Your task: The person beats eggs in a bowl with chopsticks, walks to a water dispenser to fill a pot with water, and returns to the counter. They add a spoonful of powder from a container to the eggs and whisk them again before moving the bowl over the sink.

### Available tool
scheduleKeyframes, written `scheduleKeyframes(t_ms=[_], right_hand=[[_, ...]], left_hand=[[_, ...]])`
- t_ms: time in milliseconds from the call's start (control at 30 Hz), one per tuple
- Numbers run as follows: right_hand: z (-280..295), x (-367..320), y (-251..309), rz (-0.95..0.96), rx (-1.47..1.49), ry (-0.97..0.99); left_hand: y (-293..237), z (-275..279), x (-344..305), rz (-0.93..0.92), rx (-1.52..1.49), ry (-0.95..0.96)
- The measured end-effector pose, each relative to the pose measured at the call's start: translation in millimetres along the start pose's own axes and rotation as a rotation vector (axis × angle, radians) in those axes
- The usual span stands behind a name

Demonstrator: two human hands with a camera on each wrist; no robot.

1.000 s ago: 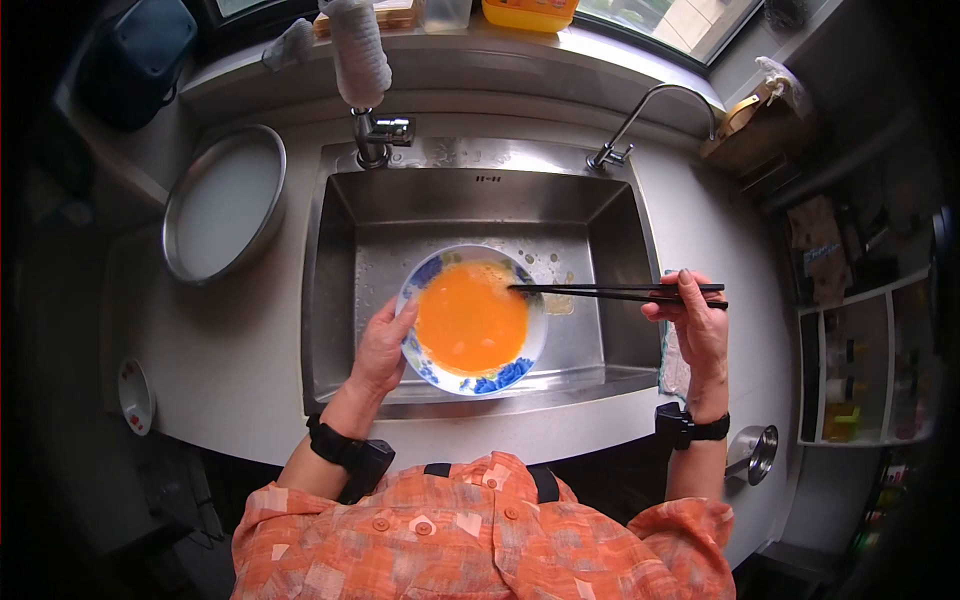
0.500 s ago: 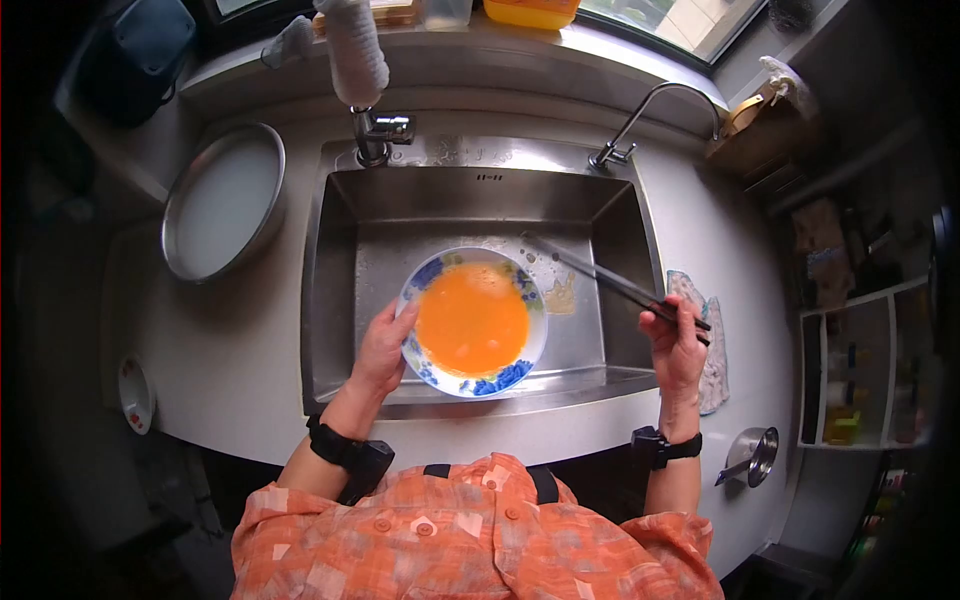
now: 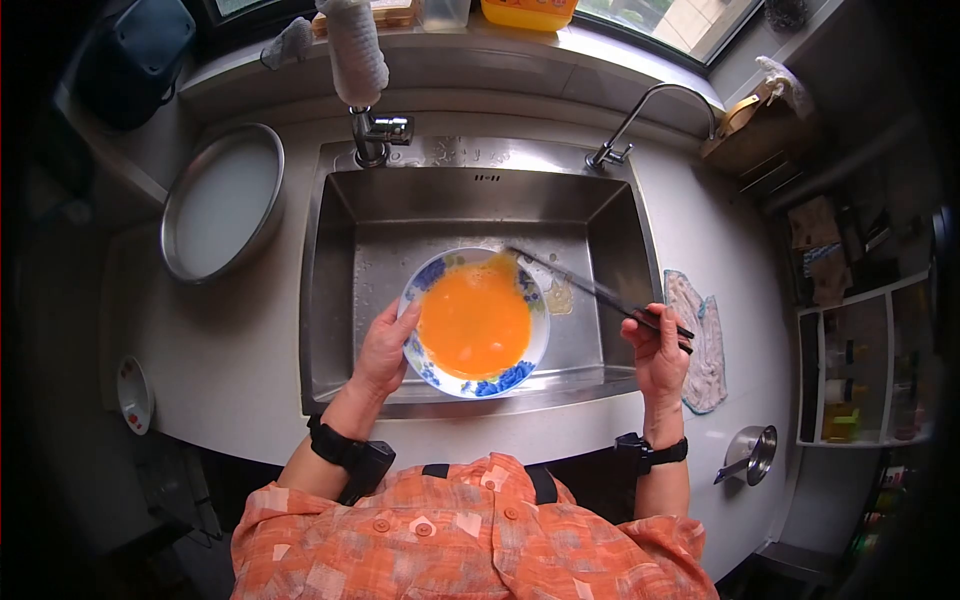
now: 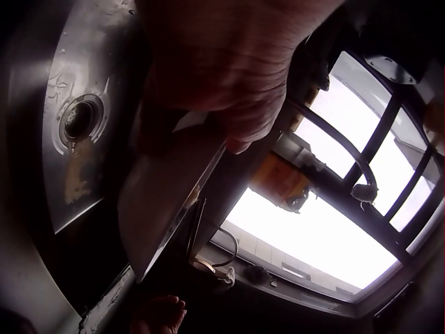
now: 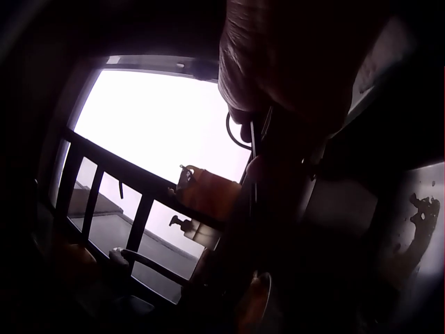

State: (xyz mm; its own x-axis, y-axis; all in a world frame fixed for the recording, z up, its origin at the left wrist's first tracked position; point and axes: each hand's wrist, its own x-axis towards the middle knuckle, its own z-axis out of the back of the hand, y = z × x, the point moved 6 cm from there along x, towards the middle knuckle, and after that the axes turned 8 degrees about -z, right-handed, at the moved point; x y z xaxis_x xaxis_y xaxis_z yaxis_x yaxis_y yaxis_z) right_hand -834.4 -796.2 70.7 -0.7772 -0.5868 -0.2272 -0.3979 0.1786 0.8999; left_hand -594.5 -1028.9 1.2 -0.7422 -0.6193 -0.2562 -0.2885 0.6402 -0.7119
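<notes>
In the head view, my left hand [image 3: 383, 350] grips the left rim of a white dish with blue flowers [image 3: 508, 379], thumb over the edge. Orange liquid like beaten egg [image 3: 470, 325] fills its middle. The dish is held over the sink, and its pale underside [image 4: 156, 188] shows in the left wrist view. On the right, my right hand [image 3: 660, 362] holds a pair of dark chopsticks [image 3: 590, 287]. Their blurred tips are at the dish's far right rim, where a yellow streak of liquid shows. The right wrist view is mostly dark around the chopsticks [image 5: 254, 149].
Below the dish lies the steel sink [image 3: 400, 235], with a yellowish spill [image 3: 560, 298] on its floor. A wrapped faucet [image 3: 372, 140] and a thin curved tap [image 3: 640, 118] stand behind. A large metal basin [image 3: 225, 205] sits left; a cloth [image 3: 705, 350] and metal pot [image 3: 752, 455] lie right.
The chopsticks came out of the egg to the right of the dish, then their tips moved back to its far rim. My right hand shifted left and nearer my body; my left hand barely moved.
</notes>
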Motion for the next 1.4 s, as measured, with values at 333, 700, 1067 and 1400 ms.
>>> scheduleKeyframes(t_ms=[333, 700, 1067, 1400], right_hand=[[5, 0, 16, 0.11, -0.068, -0.12], [-18, -8, -17, -0.044, -0.032, 0.036], [17, -11, 27, 0.162, -0.101, -0.144], [-19, -13, -1, 0.031, -0.059, 0.014]], left_hand=[[-1, 1, -1, 0.014, 0.023, -0.001], [1, 1, 2, 0.003, -0.015, 0.017], [-2, -2, 0, -0.004, -0.014, 0.011], [1, 1, 2, 0.011, -0.017, 0.05]])
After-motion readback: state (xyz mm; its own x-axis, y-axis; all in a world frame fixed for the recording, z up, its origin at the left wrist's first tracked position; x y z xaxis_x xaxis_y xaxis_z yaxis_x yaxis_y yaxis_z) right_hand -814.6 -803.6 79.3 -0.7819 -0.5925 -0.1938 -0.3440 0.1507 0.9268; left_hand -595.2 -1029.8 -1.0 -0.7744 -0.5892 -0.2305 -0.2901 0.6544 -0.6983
